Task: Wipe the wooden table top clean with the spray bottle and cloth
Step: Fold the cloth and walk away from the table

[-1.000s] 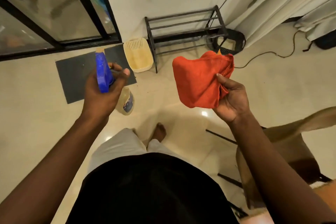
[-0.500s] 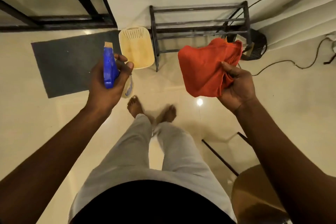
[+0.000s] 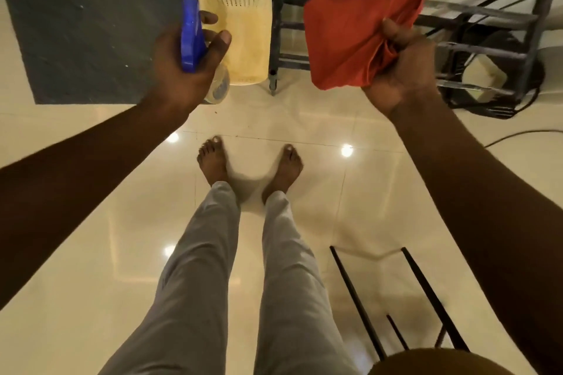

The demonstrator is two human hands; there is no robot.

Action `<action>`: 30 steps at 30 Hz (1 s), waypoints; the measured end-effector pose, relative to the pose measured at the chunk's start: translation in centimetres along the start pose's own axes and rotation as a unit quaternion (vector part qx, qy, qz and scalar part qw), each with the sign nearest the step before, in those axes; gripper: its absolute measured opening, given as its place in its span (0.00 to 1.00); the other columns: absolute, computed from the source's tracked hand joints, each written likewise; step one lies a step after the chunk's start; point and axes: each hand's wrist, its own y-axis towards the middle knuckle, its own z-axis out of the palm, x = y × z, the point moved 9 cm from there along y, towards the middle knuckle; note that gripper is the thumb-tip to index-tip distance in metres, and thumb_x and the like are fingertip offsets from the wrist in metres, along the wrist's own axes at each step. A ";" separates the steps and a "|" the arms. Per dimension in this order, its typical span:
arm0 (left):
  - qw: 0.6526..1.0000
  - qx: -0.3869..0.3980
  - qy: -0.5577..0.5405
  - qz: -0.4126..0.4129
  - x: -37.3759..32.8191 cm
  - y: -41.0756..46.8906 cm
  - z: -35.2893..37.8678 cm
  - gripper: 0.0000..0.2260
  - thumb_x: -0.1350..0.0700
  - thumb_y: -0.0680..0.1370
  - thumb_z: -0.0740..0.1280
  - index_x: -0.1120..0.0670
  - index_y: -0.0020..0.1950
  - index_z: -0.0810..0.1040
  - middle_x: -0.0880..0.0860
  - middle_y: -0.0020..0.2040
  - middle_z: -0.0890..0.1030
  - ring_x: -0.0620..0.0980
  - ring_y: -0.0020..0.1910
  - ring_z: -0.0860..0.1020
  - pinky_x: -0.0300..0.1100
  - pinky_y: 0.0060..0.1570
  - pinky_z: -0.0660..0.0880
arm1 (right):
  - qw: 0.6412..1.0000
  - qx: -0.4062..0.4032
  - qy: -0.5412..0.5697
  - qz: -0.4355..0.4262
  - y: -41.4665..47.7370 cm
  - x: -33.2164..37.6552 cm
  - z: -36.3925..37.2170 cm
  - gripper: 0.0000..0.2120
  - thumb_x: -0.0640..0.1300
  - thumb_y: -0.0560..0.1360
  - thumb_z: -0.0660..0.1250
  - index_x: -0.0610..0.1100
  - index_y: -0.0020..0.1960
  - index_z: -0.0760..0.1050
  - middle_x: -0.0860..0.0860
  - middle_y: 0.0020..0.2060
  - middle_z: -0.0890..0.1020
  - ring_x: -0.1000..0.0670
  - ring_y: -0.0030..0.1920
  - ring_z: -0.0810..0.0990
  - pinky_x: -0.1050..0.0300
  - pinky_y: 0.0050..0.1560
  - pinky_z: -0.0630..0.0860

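My left hand (image 3: 179,76) grips the spray bottle (image 3: 191,36) by its blue trigger head, with the clear body hanging below my palm. My right hand (image 3: 402,70) is closed on a bunched red cloth (image 3: 350,33), which fans out up and to the left of my fingers. Both hands are held out in front of me above the floor, about shoulder width apart. A brown rounded wooden edge (image 3: 426,362) shows at the bottom right corner; the wooden table top is otherwise out of view.
I stand barefoot on glossy cream tiles (image 3: 91,237). A dark mat (image 3: 82,30) lies at the far left, a yellow plastic basket (image 3: 240,27) by the wall, and a black metal rack (image 3: 457,24) with cables behind my right hand. Thin black legs (image 3: 426,292) rise at bottom right.
The view has tilted further down toward my feet. Both hands kept their grips and stayed raised; the cloth has spread wider.
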 end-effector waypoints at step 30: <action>0.996 -0.055 0.027 -0.071 18.8 20.9 11.5 0.22 0.40 0.79 0.76 0.57 0.61 0.85 0.56 0.49 0.87 0.55 0.47 0.85 0.53 0.64 0.85 | 0.786 -0.190 -0.515 -0.285 6.0 3.6 -11.3 0.36 0.54 0.71 0.79 0.51 0.76 0.73 0.56 0.68 0.81 0.68 0.61 0.80 0.79 0.52 0.74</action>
